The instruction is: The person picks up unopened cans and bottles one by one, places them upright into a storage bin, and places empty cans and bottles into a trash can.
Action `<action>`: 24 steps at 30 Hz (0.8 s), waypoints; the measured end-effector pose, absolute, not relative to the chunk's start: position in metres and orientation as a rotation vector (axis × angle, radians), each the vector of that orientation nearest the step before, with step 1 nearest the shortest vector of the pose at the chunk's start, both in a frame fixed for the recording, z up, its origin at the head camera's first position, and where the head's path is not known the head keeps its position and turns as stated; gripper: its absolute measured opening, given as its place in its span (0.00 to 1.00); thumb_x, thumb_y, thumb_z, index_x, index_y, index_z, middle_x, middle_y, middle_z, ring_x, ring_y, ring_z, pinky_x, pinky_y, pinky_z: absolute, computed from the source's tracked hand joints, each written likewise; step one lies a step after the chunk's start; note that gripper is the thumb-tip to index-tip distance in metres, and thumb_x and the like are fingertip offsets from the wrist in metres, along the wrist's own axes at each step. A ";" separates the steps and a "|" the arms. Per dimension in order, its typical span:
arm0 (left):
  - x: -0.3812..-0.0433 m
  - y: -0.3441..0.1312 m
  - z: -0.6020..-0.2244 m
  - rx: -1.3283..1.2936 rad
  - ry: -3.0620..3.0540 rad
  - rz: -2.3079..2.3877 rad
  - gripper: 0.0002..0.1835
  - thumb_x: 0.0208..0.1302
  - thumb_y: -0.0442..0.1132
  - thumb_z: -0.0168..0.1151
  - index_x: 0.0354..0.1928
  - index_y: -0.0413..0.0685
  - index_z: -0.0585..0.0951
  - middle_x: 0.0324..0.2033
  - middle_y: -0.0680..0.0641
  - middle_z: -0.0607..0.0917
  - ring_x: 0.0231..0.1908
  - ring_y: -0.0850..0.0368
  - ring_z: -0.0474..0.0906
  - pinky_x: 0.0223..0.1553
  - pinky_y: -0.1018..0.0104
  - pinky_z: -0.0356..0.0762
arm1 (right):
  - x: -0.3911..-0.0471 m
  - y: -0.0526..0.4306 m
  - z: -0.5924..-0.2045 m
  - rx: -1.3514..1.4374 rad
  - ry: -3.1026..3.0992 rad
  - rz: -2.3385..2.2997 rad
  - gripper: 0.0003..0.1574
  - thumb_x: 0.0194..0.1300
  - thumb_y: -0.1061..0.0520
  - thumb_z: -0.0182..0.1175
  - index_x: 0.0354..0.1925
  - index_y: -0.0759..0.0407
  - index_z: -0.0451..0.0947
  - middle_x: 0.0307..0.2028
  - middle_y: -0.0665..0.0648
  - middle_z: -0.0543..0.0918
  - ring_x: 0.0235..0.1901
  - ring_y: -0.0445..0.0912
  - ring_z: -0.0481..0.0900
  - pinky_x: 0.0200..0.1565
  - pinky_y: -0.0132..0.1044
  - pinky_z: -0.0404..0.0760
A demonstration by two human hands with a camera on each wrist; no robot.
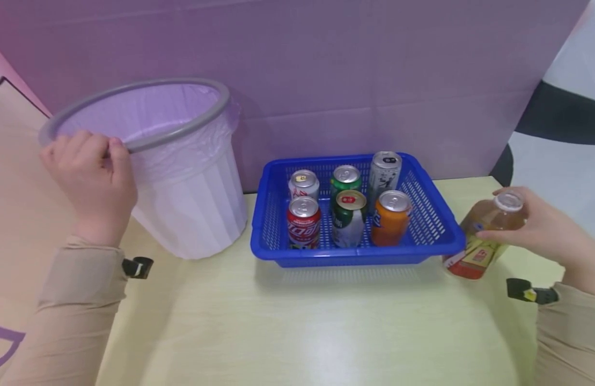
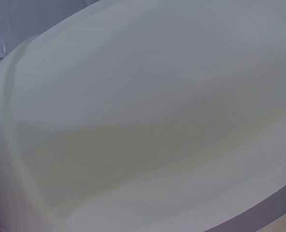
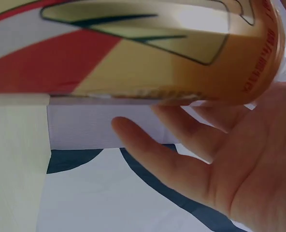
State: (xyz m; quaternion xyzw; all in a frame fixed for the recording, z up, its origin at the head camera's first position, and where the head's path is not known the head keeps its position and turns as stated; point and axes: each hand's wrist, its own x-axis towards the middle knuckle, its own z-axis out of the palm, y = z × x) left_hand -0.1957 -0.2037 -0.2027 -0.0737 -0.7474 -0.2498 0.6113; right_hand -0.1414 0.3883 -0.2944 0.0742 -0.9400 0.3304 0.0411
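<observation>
My left hand (image 1: 92,179) grips the grey rim of a white trash bin (image 1: 196,214), its fingers folded over the near left edge. A clear bag lines the bin and hangs over the rim. The bin's pale wall (image 2: 148,96) fills most of the left wrist view. At the right, my right hand (image 1: 543,230) holds a drink bottle (image 1: 476,249) near its top, the thumb across its near side. The bottle has a clear cap, amber contents and a red and yellow label. In the right wrist view, fingers (image 3: 167,166) reach behind the bottle.
A blue plastic basket (image 1: 360,254) stands between the bin and the bottle, holding several drink cans, among them a red can (image 1: 304,221) and an orange can (image 1: 390,222). It sits on a pale wooden table (image 1: 297,321). A purple backdrop (image 1: 326,80) rises behind.
</observation>
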 end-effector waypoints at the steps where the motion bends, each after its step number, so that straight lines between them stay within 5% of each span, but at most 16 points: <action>1: -0.196 -0.204 -0.203 -0.173 -1.721 -0.575 0.21 0.56 0.41 0.45 0.13 0.32 0.63 0.15 0.41 0.62 0.28 0.69 0.48 0.49 0.69 0.47 | -0.142 0.389 -0.296 0.251 -2.873 1.021 0.35 0.54 0.60 0.69 0.53 0.65 0.61 0.36 0.36 0.78 0.33 0.26 0.74 0.30 0.28 0.75; 12: -0.196 -0.207 -0.204 -0.184 -1.733 -0.556 0.22 0.57 0.43 0.44 0.13 0.32 0.64 0.15 0.38 0.63 0.25 0.48 0.53 0.49 0.68 0.47 | -0.145 0.390 -0.299 0.328 -2.871 1.032 0.25 0.56 0.60 0.67 0.50 0.59 0.68 0.34 0.33 0.79 0.34 0.26 0.76 0.32 0.28 0.76; 17: -0.195 -0.207 -0.205 -0.188 -1.740 -0.564 0.21 0.57 0.43 0.44 0.14 0.32 0.65 0.16 0.39 0.63 0.25 0.48 0.53 0.50 0.68 0.48 | -0.143 0.388 -0.295 0.306 -2.865 0.999 0.24 0.57 0.58 0.67 0.50 0.60 0.70 0.34 0.31 0.80 0.35 0.24 0.75 0.32 0.26 0.74; 24: -0.195 -0.206 -0.203 -0.182 -1.753 -0.562 0.21 0.58 0.42 0.45 0.14 0.32 0.66 0.16 0.40 0.63 0.26 0.51 0.52 0.51 0.66 0.50 | -0.139 0.385 -0.286 0.068 -2.899 0.888 0.33 0.57 0.49 0.68 0.53 0.65 0.67 0.39 0.65 0.84 0.30 0.19 0.67 0.35 0.47 0.73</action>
